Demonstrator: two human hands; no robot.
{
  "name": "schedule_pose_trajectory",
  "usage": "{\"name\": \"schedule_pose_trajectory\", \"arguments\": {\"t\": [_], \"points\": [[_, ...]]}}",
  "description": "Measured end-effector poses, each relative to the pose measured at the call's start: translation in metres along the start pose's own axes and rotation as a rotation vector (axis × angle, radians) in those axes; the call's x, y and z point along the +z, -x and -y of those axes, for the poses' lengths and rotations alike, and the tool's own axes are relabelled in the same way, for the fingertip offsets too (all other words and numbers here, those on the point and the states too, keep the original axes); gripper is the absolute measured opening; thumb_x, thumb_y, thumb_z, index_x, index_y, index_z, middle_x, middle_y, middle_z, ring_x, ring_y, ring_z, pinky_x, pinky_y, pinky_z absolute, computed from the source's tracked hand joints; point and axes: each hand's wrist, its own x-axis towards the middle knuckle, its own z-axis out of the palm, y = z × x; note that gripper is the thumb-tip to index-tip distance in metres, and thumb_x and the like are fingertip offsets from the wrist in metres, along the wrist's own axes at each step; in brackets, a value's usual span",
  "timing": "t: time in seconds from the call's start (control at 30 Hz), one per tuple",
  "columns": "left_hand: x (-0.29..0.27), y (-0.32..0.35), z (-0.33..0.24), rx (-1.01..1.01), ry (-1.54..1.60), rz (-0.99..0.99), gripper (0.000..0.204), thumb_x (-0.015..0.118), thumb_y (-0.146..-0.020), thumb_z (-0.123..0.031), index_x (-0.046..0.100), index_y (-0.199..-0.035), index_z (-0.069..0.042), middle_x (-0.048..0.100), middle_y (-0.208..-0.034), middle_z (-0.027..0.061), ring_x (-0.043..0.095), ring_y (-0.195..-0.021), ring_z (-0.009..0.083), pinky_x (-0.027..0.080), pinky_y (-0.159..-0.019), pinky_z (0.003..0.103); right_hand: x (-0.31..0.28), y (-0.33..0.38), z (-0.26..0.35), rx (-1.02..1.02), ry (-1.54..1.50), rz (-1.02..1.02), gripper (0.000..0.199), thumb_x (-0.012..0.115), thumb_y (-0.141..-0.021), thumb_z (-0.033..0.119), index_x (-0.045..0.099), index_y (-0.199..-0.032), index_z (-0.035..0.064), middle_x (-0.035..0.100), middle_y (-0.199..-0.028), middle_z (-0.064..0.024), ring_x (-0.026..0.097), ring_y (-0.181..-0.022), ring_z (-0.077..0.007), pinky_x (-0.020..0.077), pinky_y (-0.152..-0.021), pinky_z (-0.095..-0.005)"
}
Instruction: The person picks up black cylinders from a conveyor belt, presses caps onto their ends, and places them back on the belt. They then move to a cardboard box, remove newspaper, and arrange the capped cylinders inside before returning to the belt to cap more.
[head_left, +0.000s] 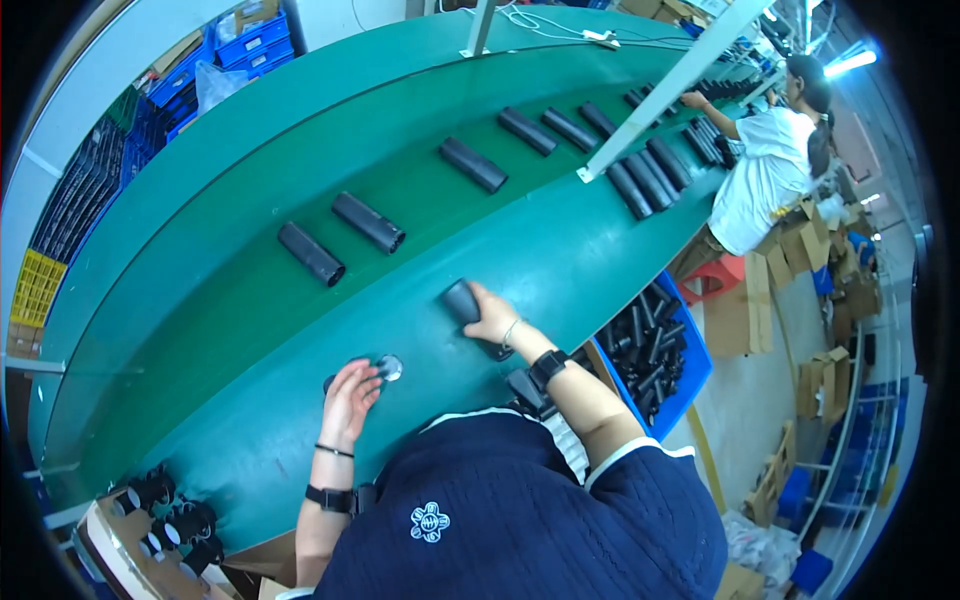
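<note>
My right hand is wrapped round a black tube and holds it tilted over the green bench. Under that hand and close to my body lie more dark pieces, partly hidden. To the left, the fingers of my left hand curl over a short dark cylinder with a shiny round end. Most of this cylinder is covered by the hand. Beyond both hands, several black tubes lie spaced out on the green belt.
A metal post stands on the bench's right part, beside grouped black tubes. Next to the bench sits a blue bin of small black parts. A carton with black parts is at lower left. A co-worker reaches over the belt.
</note>
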Motion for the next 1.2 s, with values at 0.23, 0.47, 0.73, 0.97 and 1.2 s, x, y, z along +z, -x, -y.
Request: {"name": "schedule_pose_trajectory", "arguments": {"t": [0.23, 0.47, 0.73, 0.97, 1.2], "points": [[0.087, 0.001, -0.002, 0.288, -0.373, 0.218, 0.051, 0.073, -0.082, -0.007, 0.051, -0.127, 0.003, 0.059, -0.12, 0.0119, 0.056, -0.112, 0.0179, 0.047, -0.095, 0.033, 0.007, 0.068, 0.086, -0.317, -0.628, 0.286, 0.088, 0.081, -0.071, 0.022, 0.034, -0.143, 0.0041, 0.045, -0.137, -0.0144, 0.046, -0.125, -0.0244, 0.0411, -0.1, -0.0383], [0.059, 0.042, 0.007, 0.553, -0.797, 0.24, 0.06, 0.079, -0.075, -0.01, 0.053, -0.127, 0.002, 0.055, -0.124, 0.01, 0.051, -0.12, 0.0212, 0.042, -0.104, 0.036, 0.009, 0.065, 0.077, -0.173, -0.92, 0.601, 0.043, 0.056, -0.096, 0.026, 0.052, -0.134, 0.0074, 0.052, -0.107, 0.0006, 0.052, -0.096, -0.0087, 0.0464, -0.076, -0.0223], [0.026, 0.056, 0.036, 0.536, -0.813, 0.227, 0.069, 0.082, -0.071, -0.025, 0.053, -0.127, 0.002, 0.057, -0.121, 0.0164, 0.058, -0.109, 0.0279, 0.047, -0.093, 0.036, 0.048, 0.082, 0.083, -0.01, -1.002, 0.688, 0.04, 0.057, -0.095, 0.019, 0.053, -0.134, 0.0104, 0.058, -0.093, 0.0026, 0.054, -0.072, -0.0058, 0.0493, -0.068, -0.0217], [0.017, 0.063, 0.048, 0.504, -0.687, 0.208, 0.071, 0.076, -0.079, -0.022, 0.04, -0.137, -0.002, 0.051, -0.128, 0.0139, 0.051, -0.119, 0.0246, 0.042, -0.1, 0.036, 0.06, 0.09, 0.087, 0.106, -1.14, 0.665, 0.04, 0.057, -0.096, 0.021, 0.053, -0.133, 0.0083, 0.062, -0.099, -0.0024, 0.061, -0.078, -0.0091, 0.0519, -0.07, -0.0233], [0.018, 0.064, 0.045, 0.276, -0.303, 0.141, 0.061, 0.069, -0.086, -0.018, 0.037, -0.137, -0.006, 0.047, -0.126, 0.0079, 0.046, -0.118, 0.0157, 0.043, -0.096, 0.03, 0.068, 0.084, 0.116, 0.168, -1.138, 0.715, 0.039, 0.058, -0.095, 0.019, 0.054, -0.132, 0.0066, 0.065, -0.09, -0.0043, 0.063, -0.07, -0.0104, 0.0517, -0.061, -0.0231]]}}
